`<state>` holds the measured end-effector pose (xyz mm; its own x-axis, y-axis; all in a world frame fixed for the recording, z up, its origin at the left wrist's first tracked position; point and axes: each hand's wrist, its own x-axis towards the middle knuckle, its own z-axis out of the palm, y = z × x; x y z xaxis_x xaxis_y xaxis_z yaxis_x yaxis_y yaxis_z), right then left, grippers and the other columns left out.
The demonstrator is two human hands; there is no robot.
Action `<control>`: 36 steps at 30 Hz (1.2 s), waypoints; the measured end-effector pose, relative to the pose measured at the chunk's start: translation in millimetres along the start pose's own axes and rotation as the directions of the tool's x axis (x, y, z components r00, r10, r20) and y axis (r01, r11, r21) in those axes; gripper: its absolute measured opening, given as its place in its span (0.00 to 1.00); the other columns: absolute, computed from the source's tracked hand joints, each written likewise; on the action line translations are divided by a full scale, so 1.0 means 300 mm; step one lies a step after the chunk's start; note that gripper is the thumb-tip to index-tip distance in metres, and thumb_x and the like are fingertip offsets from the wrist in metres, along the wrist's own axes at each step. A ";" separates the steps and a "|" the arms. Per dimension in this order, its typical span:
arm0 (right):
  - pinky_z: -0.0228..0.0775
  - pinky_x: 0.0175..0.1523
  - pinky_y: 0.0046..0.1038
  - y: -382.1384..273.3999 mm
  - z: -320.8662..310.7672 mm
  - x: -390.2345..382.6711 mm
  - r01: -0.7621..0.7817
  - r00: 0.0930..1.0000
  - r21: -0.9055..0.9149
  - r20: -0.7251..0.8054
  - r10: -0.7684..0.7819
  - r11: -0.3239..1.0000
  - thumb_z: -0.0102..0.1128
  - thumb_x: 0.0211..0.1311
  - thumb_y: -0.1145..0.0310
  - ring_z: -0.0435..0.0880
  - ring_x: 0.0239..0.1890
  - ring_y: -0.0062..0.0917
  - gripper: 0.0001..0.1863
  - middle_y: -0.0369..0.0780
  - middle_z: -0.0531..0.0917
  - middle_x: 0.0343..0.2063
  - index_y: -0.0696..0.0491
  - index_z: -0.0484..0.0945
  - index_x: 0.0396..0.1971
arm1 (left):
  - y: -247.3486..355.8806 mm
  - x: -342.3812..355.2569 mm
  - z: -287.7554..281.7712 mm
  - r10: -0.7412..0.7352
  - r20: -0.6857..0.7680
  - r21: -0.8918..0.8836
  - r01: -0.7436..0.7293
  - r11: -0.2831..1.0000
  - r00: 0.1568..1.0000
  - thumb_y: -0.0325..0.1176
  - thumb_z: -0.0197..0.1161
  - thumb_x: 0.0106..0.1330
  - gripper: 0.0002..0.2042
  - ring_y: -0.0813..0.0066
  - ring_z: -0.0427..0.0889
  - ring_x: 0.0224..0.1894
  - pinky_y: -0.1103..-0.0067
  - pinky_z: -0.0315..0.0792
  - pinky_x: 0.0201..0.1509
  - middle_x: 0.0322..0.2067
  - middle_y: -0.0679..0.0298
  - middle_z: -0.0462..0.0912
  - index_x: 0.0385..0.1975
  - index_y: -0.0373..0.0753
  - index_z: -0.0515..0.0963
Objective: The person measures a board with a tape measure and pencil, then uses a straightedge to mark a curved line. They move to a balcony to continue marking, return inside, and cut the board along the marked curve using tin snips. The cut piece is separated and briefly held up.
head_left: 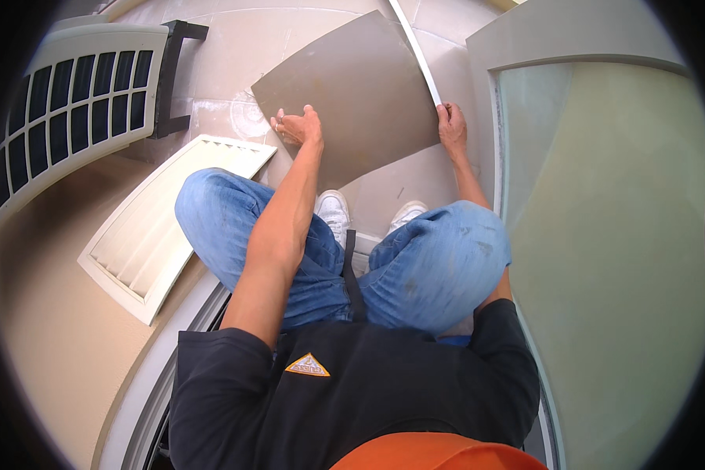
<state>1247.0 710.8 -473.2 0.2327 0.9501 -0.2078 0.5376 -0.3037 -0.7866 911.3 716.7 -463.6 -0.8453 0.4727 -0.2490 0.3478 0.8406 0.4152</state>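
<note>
A large flat grey-brown panel [352,86] lies on the tiled floor in front of my feet. Above its left part is my left hand [298,127], fingers apart and nothing seen in them; whether it touches the panel I cannot tell. Beside the panel's right edge, my right hand [451,125] is closed around the lower end of a long, thin white strip [417,53]. The strip runs up and away past the panel's far right corner, and its far end goes out of the picture.
A cream louvred panel [160,227] leans beside my left knee. Farther left stands an air-conditioner unit with a cream grille [90,98] on a dark bracket [172,78]. A pale-framed glazed door [603,196] closes off the right side. A door track [172,368] runs at lower left.
</note>
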 end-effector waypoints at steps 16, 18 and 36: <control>0.72 0.47 0.40 -0.279 -0.099 -0.008 -0.085 0.976 -0.092 0.194 0.102 0.992 0.49 0.76 0.50 0.82 0.37 0.41 0.25 0.49 0.83 0.32 0.60 0.78 0.47 | -0.214 -0.069 -0.173 -0.401 0.211 -0.414 0.453 0.790 0.892 0.41 0.83 0.52 0.40 0.52 0.80 0.58 0.65 0.76 0.64 0.59 0.43 0.78 0.61 0.26 0.72; 0.71 0.44 0.37 -0.397 -0.155 -0.008 -0.093 0.966 -0.121 0.229 0.119 0.988 0.49 0.77 0.50 0.81 0.35 0.37 0.25 0.46 0.82 0.30 0.60 0.78 0.47 | -0.190 -0.130 -0.206 -0.399 0.188 -0.488 0.439 0.755 0.897 0.36 0.81 0.55 0.35 0.56 0.82 0.55 0.67 0.77 0.60 0.58 0.44 0.78 0.60 0.26 0.72; 0.72 0.48 0.39 -1.172 -0.708 -0.582 -0.193 0.929 -0.111 0.298 0.218 0.975 0.54 0.74 0.46 0.82 0.38 0.39 0.29 0.48 0.84 0.33 0.62 0.79 0.47 | 0.596 -0.533 -1.325 0.497 0.334 -0.464 -0.319 0.826 0.801 0.34 0.66 0.65 0.10 0.48 0.82 0.33 0.59 0.75 0.41 0.28 0.52 0.81 0.37 0.37 0.73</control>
<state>1189.6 636.6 -36.8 0.0922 0.8381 -0.5377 0.5690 -0.4875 -0.6623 947.5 686.2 -1.8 -0.3684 0.8846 -0.2858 0.3687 0.4212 0.8286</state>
